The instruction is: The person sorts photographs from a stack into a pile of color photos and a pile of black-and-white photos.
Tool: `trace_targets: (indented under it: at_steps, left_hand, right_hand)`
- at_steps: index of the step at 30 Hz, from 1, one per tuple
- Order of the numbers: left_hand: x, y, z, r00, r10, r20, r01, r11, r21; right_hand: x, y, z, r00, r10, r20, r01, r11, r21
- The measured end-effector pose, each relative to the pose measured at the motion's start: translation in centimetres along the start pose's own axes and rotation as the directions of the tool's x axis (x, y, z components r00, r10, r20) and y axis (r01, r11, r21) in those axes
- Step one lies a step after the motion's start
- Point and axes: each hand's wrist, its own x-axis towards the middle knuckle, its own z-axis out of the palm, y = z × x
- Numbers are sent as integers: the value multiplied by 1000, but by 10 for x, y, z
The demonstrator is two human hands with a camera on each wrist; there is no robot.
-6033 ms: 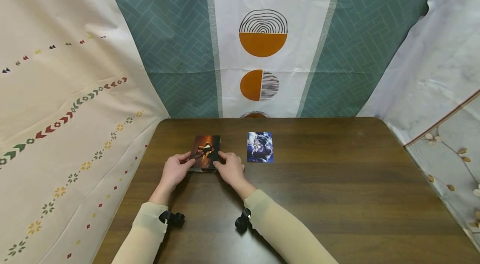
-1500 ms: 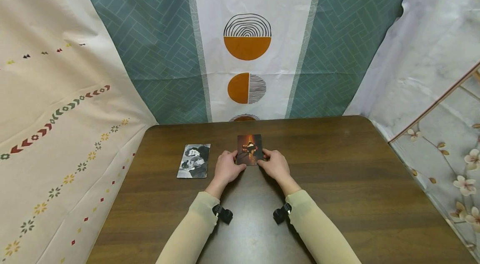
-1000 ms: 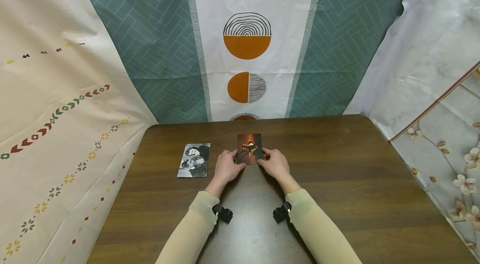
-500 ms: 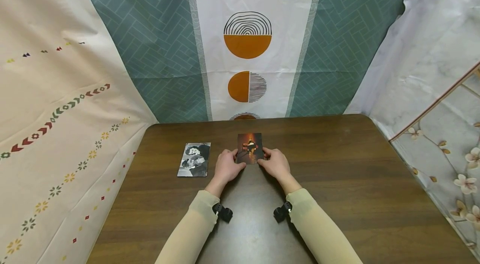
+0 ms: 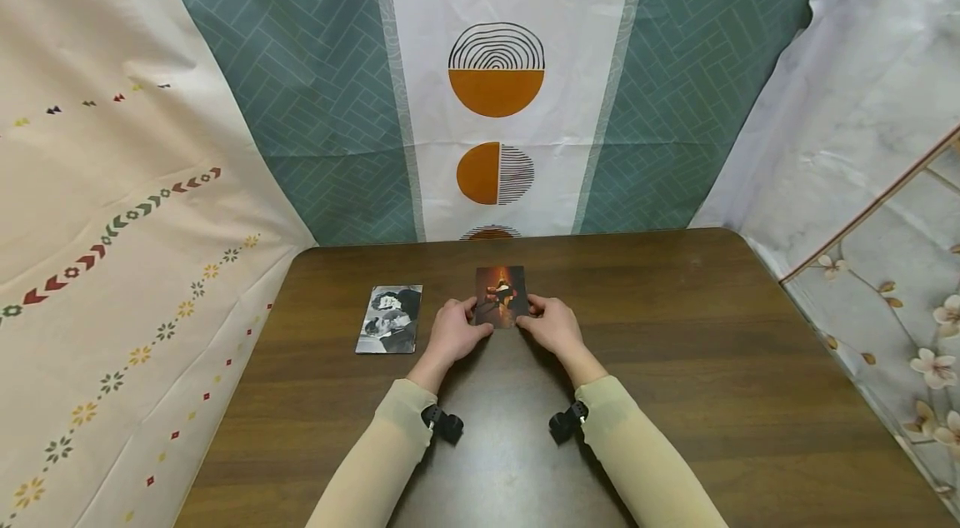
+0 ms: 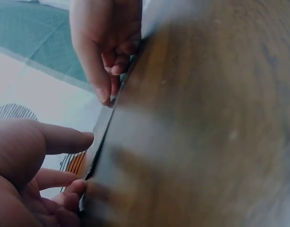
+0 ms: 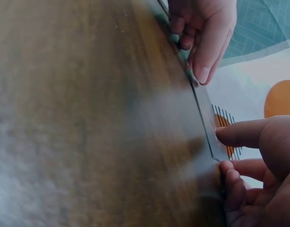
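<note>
Symmetrically, left hand (image 5: pixel 453 332) and right hand (image 5: pixel 555 326) at opposite edges, pinch grip on the orange-brown card (image 5: pixel 500 295).

Both hands (image 5: pixel 454 331) (image 5: pixel 553 326) pinching — facing inward.

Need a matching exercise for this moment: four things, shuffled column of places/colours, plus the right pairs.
Things
1. black-and-white picture
2. orange-and-dark picture
3. sleeves
4. table

Places and colours
A. brown, with a wood-like grain
B. between the left hand and the right hand, pinched by both
C. pale yellow
D. lying flat to the left of both hands, apart from them

Right pairs: 1-D, 2-B, 3-C, 4-A
</note>
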Motion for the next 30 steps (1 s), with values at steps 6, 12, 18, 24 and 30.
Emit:
trace_targets:
  at_steps: [6,12,18,24,30]
  left_hand:
    - [-4,-7,-12,998,26,57,-17,989,-146]
    - [-14,-16,-30,997,59,45,-51,983,-177]
    - [-24,-31,-52,999,44,14,-40,976,-216]
    - [-36,-51,-75,1000,2,-6,-4,976,-219]
    - [-42,-71,-96,999,-24,-27,18,982,-187]
  right_hand:
    - [-1,1,-2,999,41,12,-42,996,81]
    - [-5,2,0,999,30,-36,-26,994,109]
    - [-8,-4,6,995,-12,-100,22,995,96]
    - [-11,-17,16,991,-49,-124,60,994,90]
    - [-10,-36,33,986,-121,-112,132,986,97]
